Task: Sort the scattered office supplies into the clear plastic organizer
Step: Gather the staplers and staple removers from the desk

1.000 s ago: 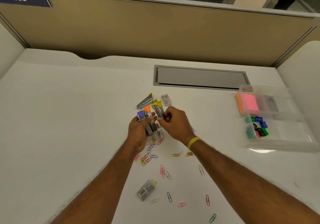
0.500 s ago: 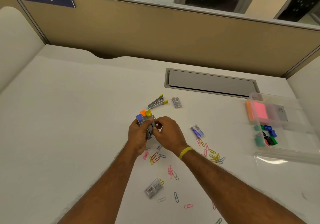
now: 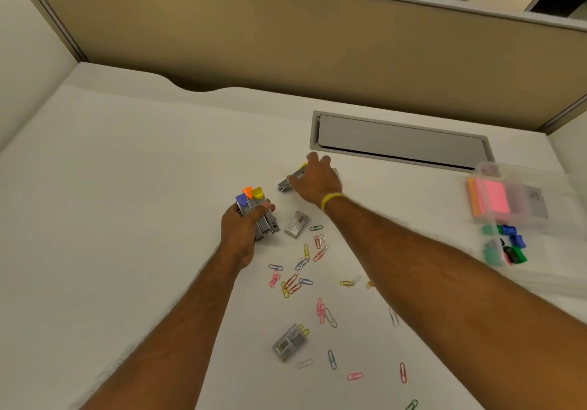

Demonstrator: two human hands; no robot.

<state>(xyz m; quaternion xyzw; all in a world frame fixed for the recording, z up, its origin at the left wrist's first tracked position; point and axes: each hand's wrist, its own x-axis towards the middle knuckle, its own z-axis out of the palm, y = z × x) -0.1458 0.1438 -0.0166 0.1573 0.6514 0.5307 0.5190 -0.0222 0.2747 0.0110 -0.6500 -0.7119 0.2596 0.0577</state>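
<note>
My left hand (image 3: 244, 231) is shut on a bundle of three small grey staplers (image 3: 254, 203) with purple, orange and yellow caps, held just above the desk. Farther back, my right hand (image 3: 316, 179) is stretched over another grey stapler (image 3: 285, 185) lying on the desk, fingers spread and covering most of it. Two small staple boxes (image 3: 296, 224) (image 3: 289, 343) lie near my arms, among several coloured paper clips (image 3: 293, 277). The clear plastic organizer (image 3: 546, 270) stands at the right with pink and orange sticky notes (image 3: 490, 198) and coloured binder clips (image 3: 513, 244) in it.
A grey cable hatch (image 3: 400, 139) is set into the desk behind my right hand. A tan partition wall (image 3: 286, 44) closes off the back of the desk. More paper clips (image 3: 354, 376) lie near the front edge.
My right hand has let go of the stapler bundle and reached forward onto the stapler lying farther back. My left hand keeps the bundle.
</note>
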